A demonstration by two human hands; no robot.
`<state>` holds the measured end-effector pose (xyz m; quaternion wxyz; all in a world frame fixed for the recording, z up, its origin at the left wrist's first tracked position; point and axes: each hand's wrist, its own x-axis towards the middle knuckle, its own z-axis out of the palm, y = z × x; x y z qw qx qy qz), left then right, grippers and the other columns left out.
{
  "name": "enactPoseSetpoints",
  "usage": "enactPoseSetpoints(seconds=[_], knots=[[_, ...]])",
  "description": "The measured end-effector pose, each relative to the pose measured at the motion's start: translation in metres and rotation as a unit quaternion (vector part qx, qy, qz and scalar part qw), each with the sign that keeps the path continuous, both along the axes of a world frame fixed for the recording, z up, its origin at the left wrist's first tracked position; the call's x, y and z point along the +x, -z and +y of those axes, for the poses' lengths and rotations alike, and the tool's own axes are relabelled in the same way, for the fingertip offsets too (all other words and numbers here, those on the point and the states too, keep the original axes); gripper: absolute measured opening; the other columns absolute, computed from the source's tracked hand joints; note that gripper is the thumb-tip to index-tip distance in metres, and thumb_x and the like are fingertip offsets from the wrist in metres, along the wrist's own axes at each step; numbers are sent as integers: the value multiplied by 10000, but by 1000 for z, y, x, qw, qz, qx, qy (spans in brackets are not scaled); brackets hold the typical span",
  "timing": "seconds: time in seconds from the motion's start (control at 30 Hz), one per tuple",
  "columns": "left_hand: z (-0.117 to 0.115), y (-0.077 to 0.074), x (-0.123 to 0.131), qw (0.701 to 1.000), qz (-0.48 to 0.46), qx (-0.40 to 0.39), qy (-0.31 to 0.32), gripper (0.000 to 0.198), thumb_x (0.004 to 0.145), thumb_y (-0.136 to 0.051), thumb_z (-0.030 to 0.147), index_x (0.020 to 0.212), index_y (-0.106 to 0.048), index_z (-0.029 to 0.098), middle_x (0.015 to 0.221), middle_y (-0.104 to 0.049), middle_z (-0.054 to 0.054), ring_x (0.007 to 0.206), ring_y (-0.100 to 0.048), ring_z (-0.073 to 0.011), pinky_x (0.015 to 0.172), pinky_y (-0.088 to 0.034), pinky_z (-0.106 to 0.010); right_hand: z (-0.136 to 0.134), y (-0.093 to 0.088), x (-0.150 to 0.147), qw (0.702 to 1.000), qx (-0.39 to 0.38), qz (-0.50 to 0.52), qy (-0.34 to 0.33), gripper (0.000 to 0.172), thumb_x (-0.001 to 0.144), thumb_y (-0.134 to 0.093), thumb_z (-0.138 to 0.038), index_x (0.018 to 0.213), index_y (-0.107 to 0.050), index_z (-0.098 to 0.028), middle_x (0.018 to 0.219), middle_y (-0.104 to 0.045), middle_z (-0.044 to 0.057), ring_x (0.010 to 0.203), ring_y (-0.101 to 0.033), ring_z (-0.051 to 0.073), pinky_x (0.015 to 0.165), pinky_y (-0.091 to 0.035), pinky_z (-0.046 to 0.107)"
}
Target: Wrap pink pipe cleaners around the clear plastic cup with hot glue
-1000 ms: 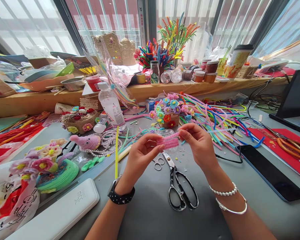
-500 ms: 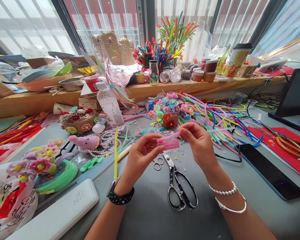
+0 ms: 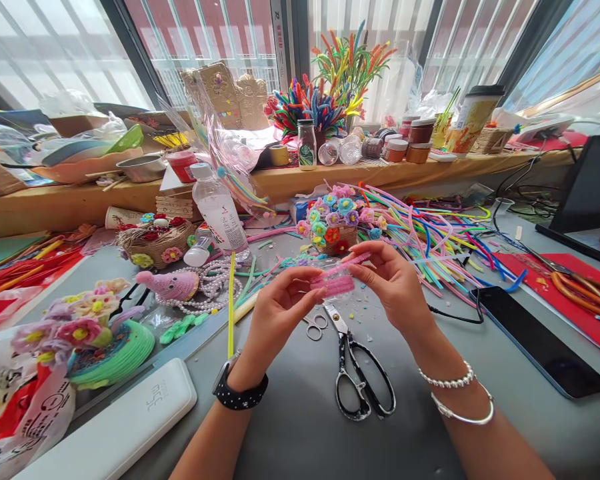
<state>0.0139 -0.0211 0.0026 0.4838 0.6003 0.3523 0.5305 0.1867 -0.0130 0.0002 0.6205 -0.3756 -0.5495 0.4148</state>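
Folded pink pipe cleaners (image 3: 338,287) are stretched between my hands above the grey table. My left hand (image 3: 280,317) is closed, pinching their left end between thumb and fingers. My right hand (image 3: 397,283) is closed too, with thumb and index finger on a pink strand that slants up from the folded part. Just below lie large black-handled scissors (image 3: 364,383), with small scissors (image 3: 315,325) beside their blades. Behind my hands stands a small basket of fuzzy flowers (image 3: 333,223).
Loose coloured pipe cleaners (image 3: 420,230) are heaped behind my right hand. A phone (image 3: 540,340) lies to the right, near pliers (image 3: 580,293) on red paper. At left are a bottle (image 3: 220,213), a white power bank (image 3: 125,427) and a green flower piece (image 3: 115,353). Another person's hand rests by a laptop (image 3: 587,193).
My right hand has moved slightly left, closer to my left hand, and its fingers have shifted along the pink strand. My left hand keeps its pinch nearly in place.
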Motion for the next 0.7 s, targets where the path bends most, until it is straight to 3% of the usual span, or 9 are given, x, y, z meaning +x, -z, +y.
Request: enactPoseSetpoints(seconds=[0.23,0.7], knots=[[0,1,0,1000,9,14,-7,181,722,-683,195,897,-639,185,847,-653,-12,697,-629,-99,658,-557,-207,4,5,2,996,18,-65,63,164,709,-696,-372,758,-658,-221,985,-588,39,895,-580,172,684,-505,303],[1,5,2,998,51,41,-3,174,747,-664,210,915,-628,189,906,-641,-22,736,-617,-98,693,-543,-210,1,3,-1,995,1,-91,37,208,787,-614,-391,682,-664,-218,1068,-585,47,1001,-548,196,864,-434,382]])
